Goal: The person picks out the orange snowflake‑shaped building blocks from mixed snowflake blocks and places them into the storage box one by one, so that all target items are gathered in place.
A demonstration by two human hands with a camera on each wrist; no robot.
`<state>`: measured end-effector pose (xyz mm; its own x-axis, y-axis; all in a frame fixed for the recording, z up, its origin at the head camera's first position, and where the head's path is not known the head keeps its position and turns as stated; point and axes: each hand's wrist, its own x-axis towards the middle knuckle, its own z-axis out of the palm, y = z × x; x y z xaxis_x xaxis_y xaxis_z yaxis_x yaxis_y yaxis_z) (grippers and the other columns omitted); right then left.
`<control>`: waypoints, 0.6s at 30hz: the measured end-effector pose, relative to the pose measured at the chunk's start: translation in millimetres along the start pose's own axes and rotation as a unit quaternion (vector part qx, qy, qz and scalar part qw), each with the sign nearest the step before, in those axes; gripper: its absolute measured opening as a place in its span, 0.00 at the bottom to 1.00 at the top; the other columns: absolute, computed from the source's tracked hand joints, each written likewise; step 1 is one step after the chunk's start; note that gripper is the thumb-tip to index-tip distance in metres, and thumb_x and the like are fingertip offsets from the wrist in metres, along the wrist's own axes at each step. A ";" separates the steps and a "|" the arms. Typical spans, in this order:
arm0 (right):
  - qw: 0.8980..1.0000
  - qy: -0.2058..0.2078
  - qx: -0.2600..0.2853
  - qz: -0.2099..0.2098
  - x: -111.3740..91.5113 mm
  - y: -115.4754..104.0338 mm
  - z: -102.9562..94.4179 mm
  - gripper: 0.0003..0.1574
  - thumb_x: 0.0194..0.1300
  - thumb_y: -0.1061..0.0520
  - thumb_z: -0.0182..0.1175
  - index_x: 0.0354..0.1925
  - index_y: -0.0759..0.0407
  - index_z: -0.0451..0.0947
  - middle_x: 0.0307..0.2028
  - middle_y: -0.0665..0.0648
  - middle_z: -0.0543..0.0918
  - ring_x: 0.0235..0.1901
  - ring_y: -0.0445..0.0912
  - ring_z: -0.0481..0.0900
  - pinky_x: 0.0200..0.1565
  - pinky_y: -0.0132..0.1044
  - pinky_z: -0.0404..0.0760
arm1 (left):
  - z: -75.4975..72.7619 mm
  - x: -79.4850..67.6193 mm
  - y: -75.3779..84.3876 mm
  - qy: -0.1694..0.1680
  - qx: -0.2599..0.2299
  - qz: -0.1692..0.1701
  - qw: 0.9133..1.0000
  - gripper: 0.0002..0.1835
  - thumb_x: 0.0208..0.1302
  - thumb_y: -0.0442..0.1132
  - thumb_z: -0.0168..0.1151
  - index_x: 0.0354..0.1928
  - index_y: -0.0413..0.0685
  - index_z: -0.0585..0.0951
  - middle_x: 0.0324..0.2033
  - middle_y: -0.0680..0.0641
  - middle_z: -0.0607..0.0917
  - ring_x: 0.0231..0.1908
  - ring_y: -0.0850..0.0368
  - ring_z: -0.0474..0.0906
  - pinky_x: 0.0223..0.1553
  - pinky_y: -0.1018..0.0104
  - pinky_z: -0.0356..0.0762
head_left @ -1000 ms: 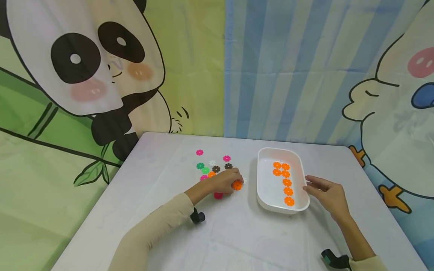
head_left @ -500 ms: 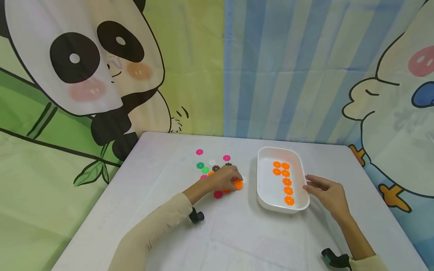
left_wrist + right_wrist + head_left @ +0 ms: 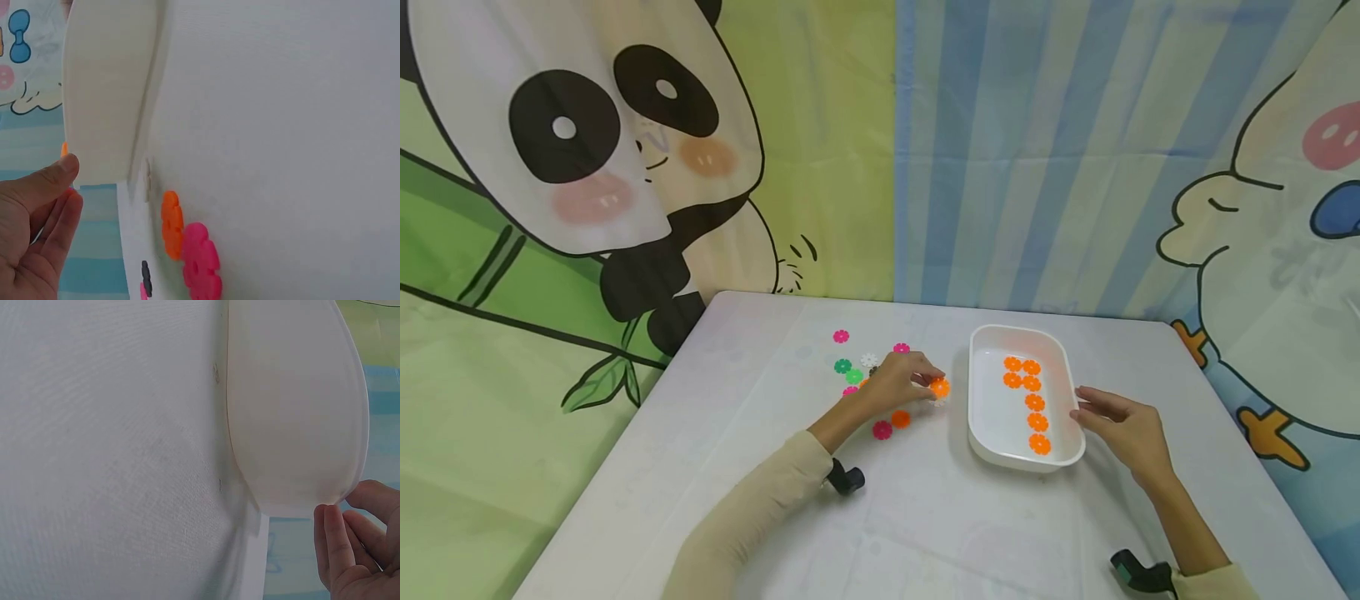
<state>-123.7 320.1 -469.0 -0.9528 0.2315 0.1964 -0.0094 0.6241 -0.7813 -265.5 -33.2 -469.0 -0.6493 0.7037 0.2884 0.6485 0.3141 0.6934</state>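
My left hand (image 3: 898, 382) pinches an orange flower-shaped disc (image 3: 940, 388) between thumb and fingertips, left of a white plastic tray (image 3: 998, 429). In the left wrist view, just a sliver of that disc (image 3: 64, 149) shows past the thumb. Several similar orange discs (image 3: 1035, 403) lie inside the tray, two short rows running into a column. My right hand (image 3: 1123, 429) grips the tray's right rim, thumb and fingers at its edge in the right wrist view. Below the left hand, another orange disc (image 3: 901, 419) and a dark pink one (image 3: 882, 430) lie on the table.
Around and behind the left hand lie more flower discs: pink (image 3: 841, 337), dark green (image 3: 843, 366), light green (image 3: 854, 377) and white (image 3: 868, 360). The white table (image 3: 970, 533) ends at a printed curtain (image 3: 820, 150). Black wrist cameras (image 3: 848, 481) hang beneath both forearms.
The left hand has lifted its orange disc and moved it slightly right and away, uncovering another orange disc on the table. The right hand and tray have stayed put.
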 end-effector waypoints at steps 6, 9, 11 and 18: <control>1.000 0.001 0.002 0.000 -0.1 1.2 0.4 0.32 0.62 0.45 0.68 0.58 0.63 0.78 0.54 0.63 0.81 0.40 0.20 0.72 0.41 0.17 0.74 | 3.1 12.4 2.6 0.057 -0.015 0.014 0.998 0.20 0.51 0.36 0.76 0.48 0.42 0.86 0.35 0.53 0.84 0.37 0.64 0.82 0.42 0.76 0.79; 1.000 -0.001 0.001 0.004 -0.4 1.1 0.2 0.33 0.62 0.45 0.67 0.59 0.62 0.78 0.54 0.63 0.81 0.41 0.21 0.73 0.41 0.18 0.74 | 8.8 20.5 4.4 0.066 -0.019 0.014 0.998 0.20 0.50 0.37 0.76 0.48 0.43 0.86 0.35 0.53 0.84 0.37 0.65 0.81 0.41 0.77 0.78; 1.000 -0.001 -0.002 0.008 -0.7 0.3 0.0 0.33 0.62 0.44 0.67 0.59 0.61 0.78 0.54 0.62 0.81 0.41 0.22 0.73 0.41 0.18 0.74 | 13.4 25.9 6.8 0.066 -0.027 0.015 0.997 0.20 0.51 0.36 0.76 0.48 0.43 0.86 0.36 0.53 0.83 0.38 0.65 0.81 0.41 0.77 0.78; 1.000 0.000 -0.003 0.016 -0.4 -0.7 0.6 0.33 0.61 0.43 0.67 0.59 0.60 0.78 0.54 0.62 0.82 0.40 0.22 0.73 0.41 0.18 0.74 | 31.8 45.3 13.0 0.067 -0.031 0.041 0.996 0.20 0.51 0.36 0.76 0.48 0.42 0.86 0.37 0.52 0.84 0.37 0.67 0.80 0.41 0.79 0.77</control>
<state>-123.5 319.2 -468.9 -0.9528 0.2509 0.1712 0.0227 0.6209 -0.7836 -273.9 23.1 -467.9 -0.6453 0.6330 0.4276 0.6783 0.2174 0.7019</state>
